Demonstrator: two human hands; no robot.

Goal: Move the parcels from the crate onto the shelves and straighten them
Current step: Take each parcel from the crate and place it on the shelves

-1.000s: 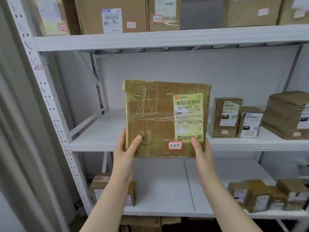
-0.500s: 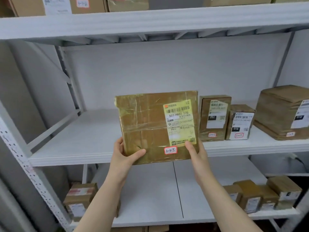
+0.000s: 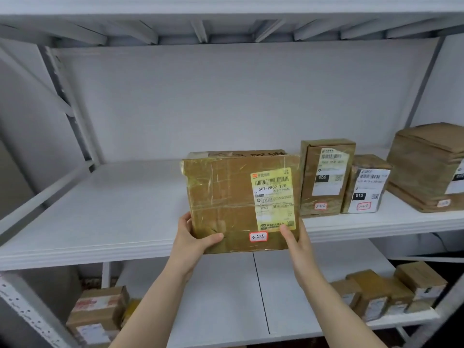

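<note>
**Parcel (image 3: 241, 202) at the middle shelf (image 3: 113, 209): two-hand grasp**

1. Position. The parcel is a flat brown carton wrapped in clear tape. It is held upright at the front edge of the middle shelf, broad face toward the camera. Its lower edge overlaps the shelf's front lip in the view; whether it touches the shelf cannot be told.

2. Markings. A yellow shipping label (image 3: 273, 199) covers the right part of the face. A red-bordered sticker (image 3: 258, 236) reading "3-2-5" sits below it, near the bottom edge.

3. Left hand (image 3: 193, 237). It grasps the lower left corner, with the thumb lying across the front face and the fingers behind the carton, out of sight.

4. Right hand (image 3: 297, 241). It grasps the lower right corner, thumb on the front beside the sticker, fingers hidden behind.

5. Neighbours. Just right of the parcel a tall box (image 3: 326, 177) stands upright on the same shelf. A smaller box (image 3: 367, 184) is next to it, and a large box (image 3: 431, 167) is at the far right.

6. Lower shelf (image 3: 226, 297). Small parcels stand at its left end (image 3: 100, 312) and its right end (image 3: 391, 290).
</note>
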